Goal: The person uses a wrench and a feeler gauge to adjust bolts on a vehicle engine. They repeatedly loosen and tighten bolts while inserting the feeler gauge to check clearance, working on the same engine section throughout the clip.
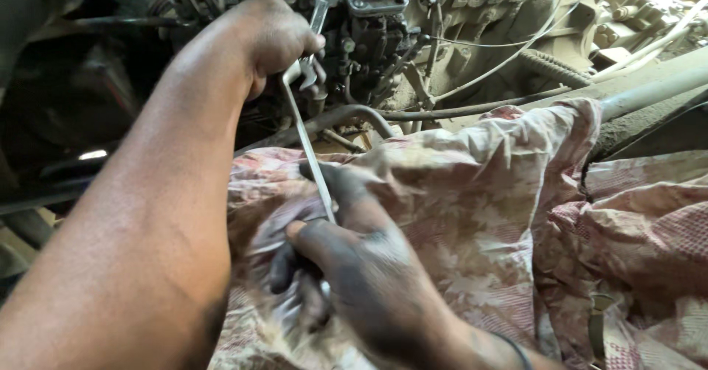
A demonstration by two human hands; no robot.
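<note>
Two bare hands are at work over a grimy engine bay. Up top, the left hand (273,34) is closed in a fist around the upper end of a thin metal pipe (308,149), right where the pipe bends over, and a silver spanner (316,27) sits in that same grip, its open head poking up past the thumb toward the engine (369,38). The forearm runs long and diagonal from the lower left corner up to that fist.

Down below, the right hand (346,259), blackened with grease, is curled shut around the lower end of the same pipe, thumb pressed along it, fingers folded beneath. So the pipe runs as a straight pale line between the two hands, slanting down and a little to the right from the fist to the greasy grip.

Under the right hand lies a faded pink patterned cloth (479,215), crumpled and stained, draped across the right half of the view and bunched beneath the wrist. A dark band circles that wrist near the bottom edge.

Behind the cloth, a curved dark hose (354,112) arcs just beside the pipe, and pale cables (516,49) trail across the dusty engine parts at upper right. The lower fingers are blurred, so their exact hold is hard to read.
</note>
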